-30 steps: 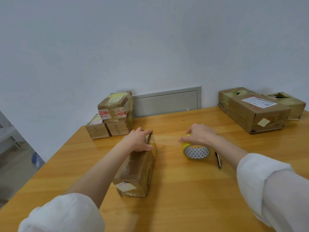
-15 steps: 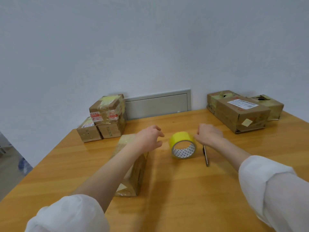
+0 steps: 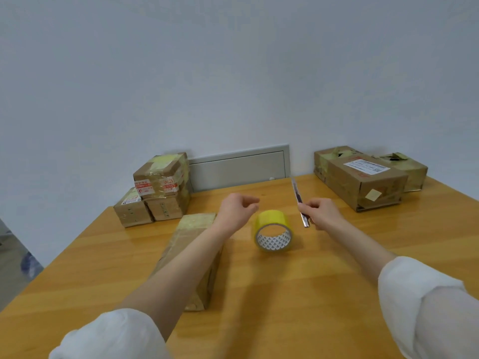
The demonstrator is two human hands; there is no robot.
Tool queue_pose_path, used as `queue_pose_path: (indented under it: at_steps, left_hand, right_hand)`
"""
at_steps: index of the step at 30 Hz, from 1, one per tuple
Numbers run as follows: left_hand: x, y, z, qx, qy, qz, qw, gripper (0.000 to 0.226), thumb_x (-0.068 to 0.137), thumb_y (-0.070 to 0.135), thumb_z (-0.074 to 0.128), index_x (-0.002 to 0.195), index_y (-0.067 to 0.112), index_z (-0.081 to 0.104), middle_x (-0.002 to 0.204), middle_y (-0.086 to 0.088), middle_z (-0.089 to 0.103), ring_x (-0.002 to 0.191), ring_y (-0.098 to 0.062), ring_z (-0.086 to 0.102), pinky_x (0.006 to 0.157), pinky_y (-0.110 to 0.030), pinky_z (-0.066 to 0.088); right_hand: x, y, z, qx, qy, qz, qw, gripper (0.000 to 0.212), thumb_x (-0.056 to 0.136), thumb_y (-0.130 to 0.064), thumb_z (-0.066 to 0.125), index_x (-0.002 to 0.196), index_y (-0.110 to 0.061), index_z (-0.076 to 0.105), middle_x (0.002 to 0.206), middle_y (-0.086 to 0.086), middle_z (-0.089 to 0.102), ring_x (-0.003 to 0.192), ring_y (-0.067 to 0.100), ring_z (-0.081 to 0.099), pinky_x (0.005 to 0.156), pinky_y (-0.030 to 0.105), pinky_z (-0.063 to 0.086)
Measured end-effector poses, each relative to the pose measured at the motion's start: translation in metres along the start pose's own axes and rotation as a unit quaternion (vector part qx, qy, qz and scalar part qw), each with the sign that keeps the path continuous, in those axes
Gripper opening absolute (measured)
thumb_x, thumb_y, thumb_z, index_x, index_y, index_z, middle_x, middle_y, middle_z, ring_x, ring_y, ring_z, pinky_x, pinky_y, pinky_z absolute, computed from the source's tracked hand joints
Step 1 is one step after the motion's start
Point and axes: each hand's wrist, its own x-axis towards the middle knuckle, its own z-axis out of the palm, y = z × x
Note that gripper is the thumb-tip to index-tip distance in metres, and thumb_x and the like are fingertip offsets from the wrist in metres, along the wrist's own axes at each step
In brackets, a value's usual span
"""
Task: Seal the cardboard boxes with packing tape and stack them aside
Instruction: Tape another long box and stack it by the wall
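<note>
A long cardboard box (image 3: 193, 237) lies on the wooden table (image 3: 298, 294), partly under my left forearm. A yellow roll of packing tape (image 3: 273, 230) stands on its edge just right of the box. My left hand (image 3: 237, 209) hovers above the roll's left side with fingers loosely curled, holding nothing. My right hand (image 3: 321, 212) pinches a thin utility knife (image 3: 299, 202) lifted off the table, its tip pointing away from me.
A stack of three taped boxes (image 3: 158, 187) sits at the back left by the wall. Another group of boxes (image 3: 363, 181) is at the back right, one with a white label. A grey wall panel (image 3: 238, 168) lies behind the table.
My right hand let go of the tape roll and picked the knife up off the table. My left hand left the long box and moved right toward the roll.
</note>
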Motion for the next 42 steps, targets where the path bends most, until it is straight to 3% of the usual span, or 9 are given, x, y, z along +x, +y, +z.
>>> queue_pose_path:
  at_steps: [8, 11, 13, 15, 21, 26, 31, 37, 42]
  left_hand:
    - [-0.006, 0.024, 0.000, -0.380, -0.098, -0.113, 0.913, 0.025, 0.101, 0.024, 0.047, 0.106, 0.009, 0.066, 0.102, -0.006, 0.069, 0.096, -0.018, 0.065, 0.079, -0.027, 0.055]
    - [-0.011, 0.021, -0.011, -0.423, -0.062, -0.106, 0.898, 0.021, 0.099, 0.021, 0.051, 0.091, 0.008, 0.066, 0.087, -0.005, 0.068, 0.080, -0.015, 0.065, 0.068, -0.022, 0.055]
    - [-0.010, 0.014, -0.029, -0.369, 0.004, -0.091, 0.925, 0.022, 0.097, 0.022, 0.055, 0.084, 0.008, 0.066, 0.075, -0.003, 0.066, 0.070, -0.015, 0.063, 0.060, -0.020, 0.053]
    - [-0.009, 0.003, -0.049, -0.201, 0.073, -0.060, 0.975, 0.025, 0.096, 0.028, 0.055, 0.082, 0.012, 0.068, 0.069, 0.001, 0.065, 0.065, -0.010, 0.061, 0.058, -0.018, 0.048]
    - [-0.026, -0.027, -0.049, 0.125, 0.008, -0.065, 0.990, 0.028, 0.098, 0.035, 0.050, 0.084, 0.021, 0.069, 0.083, 0.003, 0.067, 0.076, -0.013, 0.062, 0.066, -0.028, 0.049]
    - [-0.033, -0.052, -0.047, 0.119, -0.040, -0.103, 0.987, 0.032, 0.100, 0.032, 0.044, 0.091, 0.015, 0.069, 0.078, 0.000, 0.060, 0.064, -0.012, 0.050, 0.055, -0.026, 0.037]
    - [-0.030, -0.059, -0.048, 0.105, -0.079, -0.104, 0.986, 0.032, 0.101, 0.030, 0.043, 0.101, 0.011, 0.068, 0.100, -0.009, 0.069, 0.078, -0.020, 0.060, 0.073, -0.031, 0.048]
    - [-0.027, -0.065, -0.045, 0.166, -0.087, -0.078, 0.979, 0.028, 0.099, 0.025, 0.046, 0.083, 0.011, 0.064, 0.120, -0.009, 0.064, 0.104, -0.024, 0.060, 0.090, -0.036, 0.046]
    - [-0.027, -0.069, -0.042, 0.218, -0.076, -0.055, 0.971, 0.023, 0.099, 0.028, 0.046, 0.093, 0.014, 0.064, 0.130, -0.004, 0.057, 0.116, -0.021, 0.054, 0.091, -0.029, 0.040]
  right_hand:
    - [-0.024, -0.039, 0.026, 0.251, -0.273, 0.027, 0.928, 0.015, 0.096, -0.021, 0.055, 0.090, -0.009, 0.063, 0.063, -0.003, 0.050, 0.047, 0.005, 0.037, 0.038, 0.015, 0.024]
    - [-0.027, -0.048, 0.040, 0.211, -0.245, 0.013, 0.946, 0.018, 0.096, -0.024, 0.056, 0.091, -0.010, 0.066, 0.073, 0.002, 0.060, 0.053, 0.008, 0.046, 0.042, 0.017, 0.034]
    - [-0.021, -0.053, 0.045, 0.053, -0.113, -0.072, 0.989, 0.018, 0.095, -0.029, 0.059, 0.089, -0.015, 0.069, 0.081, 0.001, 0.066, 0.065, 0.011, 0.056, 0.054, 0.022, 0.046]
    - [-0.013, -0.056, 0.045, -0.122, 0.004, -0.153, 0.981, 0.018, 0.092, -0.040, 0.058, 0.089, -0.024, 0.065, 0.088, -0.006, 0.065, 0.083, 0.014, 0.060, 0.071, 0.029, 0.049]
    - [0.009, -0.065, 0.072, -0.425, -0.143, -0.130, 0.884, 0.053, 0.091, -0.066, 0.036, 0.125, -0.030, 0.056, 0.128, -0.001, 0.059, 0.117, 0.023, 0.054, 0.084, 0.036, 0.045]
    - [0.015, -0.072, 0.080, -0.470, -0.199, -0.126, 0.850, 0.049, 0.079, -0.064, 0.061, 0.116, -0.033, 0.064, 0.107, -0.007, 0.066, 0.099, 0.017, 0.061, 0.072, 0.029, 0.044]
    - [0.013, -0.069, 0.065, -0.398, -0.283, -0.095, 0.868, 0.037, 0.084, -0.044, 0.068, 0.115, -0.024, 0.068, 0.112, -0.003, 0.060, 0.096, 0.018, 0.053, 0.080, 0.030, 0.044]
    - [-0.002, -0.062, 0.067, -0.456, -0.158, -0.091, 0.871, 0.034, 0.086, -0.041, 0.059, 0.120, -0.040, 0.060, 0.125, -0.004, 0.059, 0.113, 0.021, 0.056, 0.084, 0.030, 0.045]
    - [-0.007, -0.060, 0.073, -0.460, -0.115, -0.074, 0.877, 0.033, 0.087, -0.034, 0.054, 0.120, -0.040, 0.059, 0.123, -0.003, 0.059, 0.112, 0.023, 0.057, 0.077, 0.028, 0.040]
